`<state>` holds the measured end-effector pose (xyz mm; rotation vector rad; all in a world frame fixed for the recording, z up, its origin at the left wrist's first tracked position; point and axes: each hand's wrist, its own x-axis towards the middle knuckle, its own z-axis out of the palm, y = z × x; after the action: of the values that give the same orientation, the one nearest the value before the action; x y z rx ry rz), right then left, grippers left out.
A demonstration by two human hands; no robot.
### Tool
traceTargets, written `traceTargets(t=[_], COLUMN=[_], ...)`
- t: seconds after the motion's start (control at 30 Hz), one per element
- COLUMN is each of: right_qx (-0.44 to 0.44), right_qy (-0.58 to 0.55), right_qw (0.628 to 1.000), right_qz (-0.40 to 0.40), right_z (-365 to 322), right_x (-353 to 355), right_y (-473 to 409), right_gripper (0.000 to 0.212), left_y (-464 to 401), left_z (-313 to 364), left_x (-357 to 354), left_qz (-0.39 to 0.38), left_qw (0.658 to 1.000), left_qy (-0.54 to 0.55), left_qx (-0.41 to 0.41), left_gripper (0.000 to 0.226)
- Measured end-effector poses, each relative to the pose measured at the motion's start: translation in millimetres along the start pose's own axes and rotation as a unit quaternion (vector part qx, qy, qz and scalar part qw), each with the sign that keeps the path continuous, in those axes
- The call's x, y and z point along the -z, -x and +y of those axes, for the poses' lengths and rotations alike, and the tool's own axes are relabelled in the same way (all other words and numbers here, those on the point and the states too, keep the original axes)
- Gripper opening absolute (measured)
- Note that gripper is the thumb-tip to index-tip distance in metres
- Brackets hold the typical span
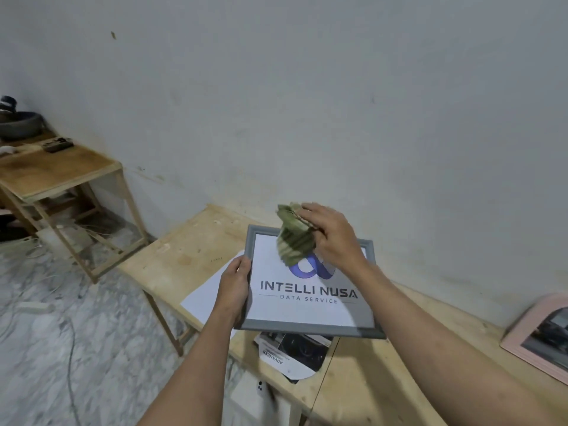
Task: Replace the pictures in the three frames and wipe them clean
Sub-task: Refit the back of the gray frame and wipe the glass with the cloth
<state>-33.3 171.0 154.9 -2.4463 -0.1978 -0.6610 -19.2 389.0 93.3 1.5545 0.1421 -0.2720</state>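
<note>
I hold a grey picture frame [307,326] above the wooden table [190,247]; it shows a white print with a blue logo and the words "INTELLI NUSA DATA SERVICE". My left hand [234,290] grips the frame's left edge. My right hand [330,233] pinches a crumpled green striped cloth [293,238], which hangs over the upper part of the frame's front. A pink frame [541,336] with a dark picture lies on the table at the far right, partly cut off by the view's edge.
A white sheet [206,295] lies on the table under the frame's left side. Printed pictures [292,355] lie below the frame. A white phone [261,392] sits lower down. A second wooden table [55,170] stands at the left; cables run over the marble floor.
</note>
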Motion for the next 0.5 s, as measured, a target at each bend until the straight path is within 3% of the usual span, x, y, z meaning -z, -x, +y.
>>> traceTargets(t=[0.1,0.2,0.27,0.33,0.43,0.5], right_qx=[0.019,-0.029,-0.035,-0.123,-0.28,-0.3], right_qy=[0.069,-0.026,-0.055,-0.132,-0.297,-0.324], right_qw=[0.994,0.991,0.975,0.946,0.892,0.892], right_qz=[-0.086,-0.128,-0.213,-0.269,-0.192,-0.093], right_z=[10.9,5.1,6.8,6.5,-2.8,-1.6], right_x=[-15.6,-39.8,-55.5,-54.9,-29.0,-12.7], right_y=[14.3,64.4,94.0,108.7,90.7,64.4], right_gripper=[0.056,0.048,0.052,0.055,0.044,0.04], left_y=[-0.2,-0.9,-1.6,-2.1,-2.0,-0.9], left_z=[5.8,5.3,1.5,-0.2,-2.1,-4.7], left_x=[-0.2,5.5,11.4,16.4,19.2,18.8], left_qz=[0.016,0.058,0.078,0.083,0.078,0.069], left_qw=[0.999,0.996,0.994,0.993,0.994,0.994], left_qy=[0.027,0.07,0.082,0.078,0.07,0.083], left_qx=[-0.019,-0.016,-0.012,-0.015,-0.004,0.014], left_gripper=[0.027,0.022,0.019,0.019,0.02,0.021])
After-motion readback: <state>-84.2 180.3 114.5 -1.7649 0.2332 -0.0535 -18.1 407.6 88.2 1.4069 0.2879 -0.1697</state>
